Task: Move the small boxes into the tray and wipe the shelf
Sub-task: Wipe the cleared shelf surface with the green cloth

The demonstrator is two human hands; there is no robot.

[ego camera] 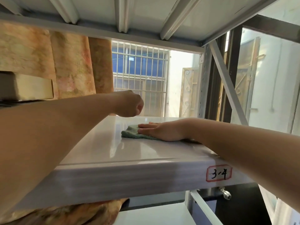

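A glossy white metal shelf [133,153] fills the middle of the view, with a red-framed label "3-4" [218,173] on its front edge. My right hand [159,130] lies flat, palm down, pressing a green cloth [131,133] onto the shelf near its middle. My left hand [129,103] hangs over the shelf's back edge, curled into a loose fist with nothing visible in it. A cardboard box [30,88] sits at the far left, partly hidden behind my left forearm. No tray is in view.
The shelf above [146,18] hangs low overhead with ribs underneath. An orange patterned curtain [69,65] hangs behind at the left. A slanted brace and rack upright [227,82] stand at the right. A barred window [141,73] lies beyond.
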